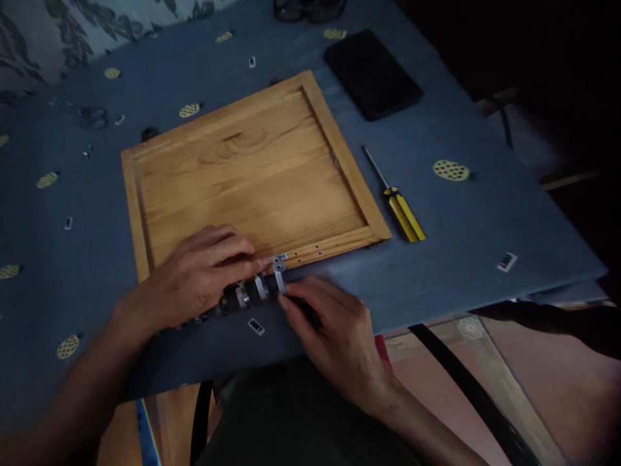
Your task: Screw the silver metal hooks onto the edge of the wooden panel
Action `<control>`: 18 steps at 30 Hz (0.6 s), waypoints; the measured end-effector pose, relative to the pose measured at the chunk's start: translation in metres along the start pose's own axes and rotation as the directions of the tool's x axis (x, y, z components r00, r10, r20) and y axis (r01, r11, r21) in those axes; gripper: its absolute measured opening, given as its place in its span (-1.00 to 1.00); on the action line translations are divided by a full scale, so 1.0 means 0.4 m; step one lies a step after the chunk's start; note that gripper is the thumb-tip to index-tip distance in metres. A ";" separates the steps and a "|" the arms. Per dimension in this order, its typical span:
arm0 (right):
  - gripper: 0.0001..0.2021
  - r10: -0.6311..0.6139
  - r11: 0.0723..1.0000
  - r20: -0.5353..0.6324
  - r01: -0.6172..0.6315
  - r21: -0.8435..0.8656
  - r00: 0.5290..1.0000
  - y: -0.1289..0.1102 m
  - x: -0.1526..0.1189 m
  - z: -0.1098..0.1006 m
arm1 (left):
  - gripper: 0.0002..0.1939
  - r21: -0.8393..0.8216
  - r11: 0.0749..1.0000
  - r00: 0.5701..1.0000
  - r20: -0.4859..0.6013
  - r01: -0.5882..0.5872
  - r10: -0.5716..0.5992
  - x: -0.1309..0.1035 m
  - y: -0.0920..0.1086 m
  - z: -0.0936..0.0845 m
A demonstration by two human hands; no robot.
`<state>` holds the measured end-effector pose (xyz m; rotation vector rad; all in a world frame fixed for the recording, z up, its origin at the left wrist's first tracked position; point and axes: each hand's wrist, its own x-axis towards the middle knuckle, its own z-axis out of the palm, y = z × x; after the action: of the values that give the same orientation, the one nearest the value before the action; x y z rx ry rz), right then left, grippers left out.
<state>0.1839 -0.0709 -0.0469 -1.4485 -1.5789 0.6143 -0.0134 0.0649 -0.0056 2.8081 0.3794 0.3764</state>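
A wooden panel with a raised frame (pixel 247 175) lies on the table. Along its near edge runs a row of silvery metal hooks (pixel 262 287), several in number, partly covered by my left hand. My left hand (pixel 194 275) rests palm down over that edge, fingers stretched out, a fingertip touching the plate of the rightmost metal hook (pixel 279 265). Thumb and forefinger of my right hand (pixel 334 330) pinch this hook's lower end. Two dark spots show on its plate. Right of it, small dark holes (pixel 308 252) dot the wooden edge.
A screwdriver with a yellow and black handle (pixel 406 217) lies right of the panel. Behind it is a black flat device (pixel 372 74), with dark glasses (pixel 310 9) at the back. Small shiny bits (pixel 88 152) lie left on the blue tablecloth (pixel 466 259).
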 end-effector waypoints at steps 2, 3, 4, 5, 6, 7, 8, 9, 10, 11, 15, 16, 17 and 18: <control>-0.86 0.008 1.000 0.004 -0.008 0.001 1.000 0.000 -0.001 -0.001 | -0.70 0.004 1.000 1.000 -0.001 -0.007 0.007 -0.001 -0.002 0.001; -0.85 0.012 1.000 0.011 -0.012 -0.001 1.000 -0.001 -0.002 -0.002 | -0.70 0.010 1.000 1.000 -0.002 -0.006 0.006 0.000 -0.002 0.001; -0.84 0.015 1.000 0.020 -0.015 -0.002 1.000 -0.001 -0.002 -0.003 | -0.71 0.011 1.000 1.000 -0.004 -0.003 0.003 0.001 -0.001 0.001; -0.84 0.017 1.000 0.026 -0.016 -0.003 1.000 -0.001 -0.002 -0.004 | -0.72 0.010 1.000 1.000 -0.010 0.001 -0.001 0.003 0.000 0.000; -0.83 0.017 1.000 0.030 -0.017 -0.004 0.999 -0.002 -0.001 -0.004 | -0.74 0.004 1.000 1.000 -0.017 0.003 -0.002 0.004 0.002 -0.001; -0.82 0.016 1.000 0.032 -0.016 -0.005 0.999 -0.002 -0.001 -0.005 | -0.75 -0.005 1.000 1.000 -0.022 0.000 0.000 0.006 0.004 -0.002; -0.82 0.015 1.000 0.032 -0.015 -0.005 0.999 -0.002 0.000 -0.005 | -0.76 -0.016 1.000 1.000 -0.023 -0.007 0.006 0.007 0.005 -0.003; -0.82 0.017 1.000 0.035 -0.017 -0.005 0.999 -0.003 0.001 -0.005 | -0.77 -0.024 1.000 1.000 -0.022 -0.013 0.013 0.008 0.006 -0.004; -0.82 0.017 1.000 0.040 -0.017 -0.005 0.999 -0.003 0.001 -0.005 | -0.77 -0.025 0.999 1.000 -0.016 -0.020 0.020 0.008 0.006 -0.004; -0.82 0.016 1.000 0.044 -0.016 -0.004 0.999 -0.003 0.002 -0.006 | -0.76 -0.018 1.000 1.000 -0.011 -0.024 0.024 0.007 0.005 -0.005; -0.82 0.004 1.000 0.047 -0.004 0.008 0.999 -0.004 0.004 -0.007 | -0.64 0.024 0.999 1.000 -0.006 -0.028 0.028 0.003 0.002 -0.005; -0.82 0.006 1.000 0.048 -0.006 0.010 0.999 -0.004 0.004 -0.008 | -0.63 0.030 0.999 0.999 -0.009 -0.032 0.032 0.004 0.002 -0.005; -0.82 0.009 1.000 0.054 -0.010 0.009 0.999 -0.003 0.004 -0.008 | -0.62 0.035 0.999 0.999 -0.009 -0.035 0.035 0.004 0.001 -0.005; -0.82 0.013 1.000 0.060 -0.013 0.005 0.998 -0.003 0.005 -0.009 | -0.63 0.041 0.998 0.999 -0.009 -0.037 0.037 0.005 0.002 -0.006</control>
<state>0.1863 -0.0701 -0.0437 -1.4488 -1.6142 0.6751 -0.0121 0.0654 -0.0029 2.8576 0.3418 0.3955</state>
